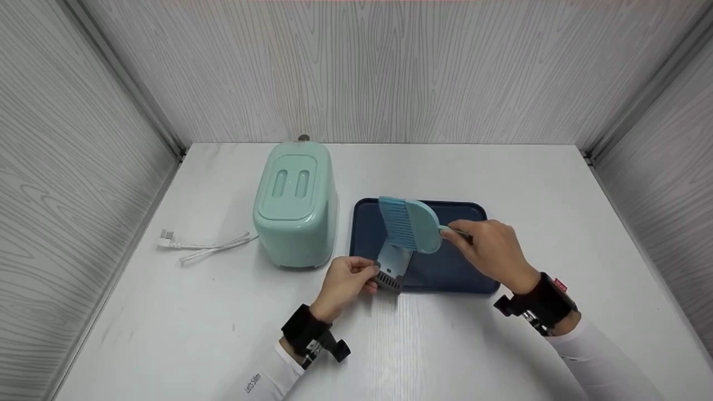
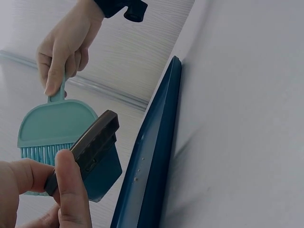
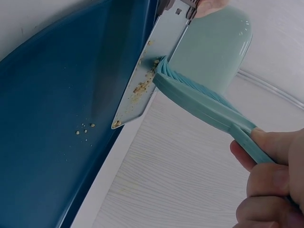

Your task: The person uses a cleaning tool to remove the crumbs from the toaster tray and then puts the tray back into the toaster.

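My left hand (image 1: 345, 281) pinches the dark slotted end of a metal crumb tray (image 1: 394, 257), holding it tilted over the near edge of a dark blue tray (image 1: 445, 273). With my right hand (image 1: 494, 250) I grip the thin handle of a teal brush (image 1: 424, 227). In the right wrist view its bristles (image 3: 194, 88) meet the crumb tray's metal face, beside a patch of brown crumbs (image 3: 142, 88). Several pale crumbs (image 3: 85, 130) lie on the blue tray below.
A mint-green toaster (image 1: 289, 217) stands on the white table to the left of the blue tray. Its white cord (image 1: 214, 248) with a plug (image 1: 166, 239) lies further left. Wood-grain panels (image 1: 379, 72) enclose the table at the back and sides.
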### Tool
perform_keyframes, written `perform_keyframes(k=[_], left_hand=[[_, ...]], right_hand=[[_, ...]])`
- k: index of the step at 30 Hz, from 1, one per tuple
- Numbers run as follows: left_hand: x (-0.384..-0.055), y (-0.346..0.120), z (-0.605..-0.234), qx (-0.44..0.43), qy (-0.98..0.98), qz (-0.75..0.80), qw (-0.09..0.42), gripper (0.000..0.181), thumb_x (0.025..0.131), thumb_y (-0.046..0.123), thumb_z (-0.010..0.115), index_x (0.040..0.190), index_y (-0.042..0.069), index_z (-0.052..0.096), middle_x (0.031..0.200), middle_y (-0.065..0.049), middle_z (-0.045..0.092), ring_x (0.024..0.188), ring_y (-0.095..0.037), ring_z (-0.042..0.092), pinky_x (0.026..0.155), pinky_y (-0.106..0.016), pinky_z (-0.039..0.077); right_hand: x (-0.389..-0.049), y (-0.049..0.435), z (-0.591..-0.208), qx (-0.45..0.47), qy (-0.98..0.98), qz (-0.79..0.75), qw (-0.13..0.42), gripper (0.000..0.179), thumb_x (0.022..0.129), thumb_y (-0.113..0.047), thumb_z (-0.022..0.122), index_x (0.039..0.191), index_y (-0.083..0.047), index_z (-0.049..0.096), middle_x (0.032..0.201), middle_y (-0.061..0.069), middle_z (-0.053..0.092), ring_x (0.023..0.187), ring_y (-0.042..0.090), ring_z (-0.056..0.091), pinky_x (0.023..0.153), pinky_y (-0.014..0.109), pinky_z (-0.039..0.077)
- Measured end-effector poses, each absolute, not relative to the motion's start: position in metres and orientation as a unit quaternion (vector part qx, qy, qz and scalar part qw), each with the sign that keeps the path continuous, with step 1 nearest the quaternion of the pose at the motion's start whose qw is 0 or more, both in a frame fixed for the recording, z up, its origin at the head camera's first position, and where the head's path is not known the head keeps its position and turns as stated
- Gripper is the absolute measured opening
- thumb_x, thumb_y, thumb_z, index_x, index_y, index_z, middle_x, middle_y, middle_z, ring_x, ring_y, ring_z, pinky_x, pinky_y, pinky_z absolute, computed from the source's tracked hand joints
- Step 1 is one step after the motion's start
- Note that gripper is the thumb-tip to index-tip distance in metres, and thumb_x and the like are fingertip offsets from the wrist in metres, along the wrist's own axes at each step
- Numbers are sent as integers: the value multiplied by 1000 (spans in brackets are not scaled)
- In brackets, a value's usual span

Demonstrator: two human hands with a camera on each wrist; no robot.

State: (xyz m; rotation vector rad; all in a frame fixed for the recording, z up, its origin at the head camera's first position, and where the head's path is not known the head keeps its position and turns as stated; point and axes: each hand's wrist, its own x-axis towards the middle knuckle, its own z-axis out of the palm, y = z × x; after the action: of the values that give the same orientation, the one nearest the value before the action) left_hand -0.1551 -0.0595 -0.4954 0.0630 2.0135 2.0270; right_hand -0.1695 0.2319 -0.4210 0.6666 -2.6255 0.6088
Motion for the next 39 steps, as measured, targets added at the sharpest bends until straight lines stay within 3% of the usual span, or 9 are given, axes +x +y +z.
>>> perform_keyframes(k=[5, 17, 39], left_hand=[[-156, -59, -495, 15, 697, 702, 144, 24, 98, 0, 65, 116, -15, 70, 99, -22, 78, 62, -6, 68, 61, -18, 63], [-154, -61, -495, 29, 699, 699, 147, 26, 99, 3, 65, 119, -14, 70, 104, -24, 77, 65, -7, 70, 65, -20, 65], [-155, -58, -494, 15, 703, 698, 138, 24, 97, 0, 66, 115, -16, 70, 96, -20, 78, 61, -5, 67, 60, -19, 63]], right_hand=[[-174, 236, -424, 226, -931, 211, 192, 15, 97, -22, 76, 99, -8, 81, 62, 3, 66, 53, 7, 49, 51, 19, 35], [-184, 244, -430, 220, -927, 204, 226, 16, 95, -22, 78, 101, -7, 82, 68, 6, 73, 55, 14, 60, 51, 19, 37], [-197, 261, -430, 174, -941, 204, 208, 24, 99, -23, 75, 107, -2, 81, 64, 8, 69, 53, 13, 49, 49, 22, 31]])
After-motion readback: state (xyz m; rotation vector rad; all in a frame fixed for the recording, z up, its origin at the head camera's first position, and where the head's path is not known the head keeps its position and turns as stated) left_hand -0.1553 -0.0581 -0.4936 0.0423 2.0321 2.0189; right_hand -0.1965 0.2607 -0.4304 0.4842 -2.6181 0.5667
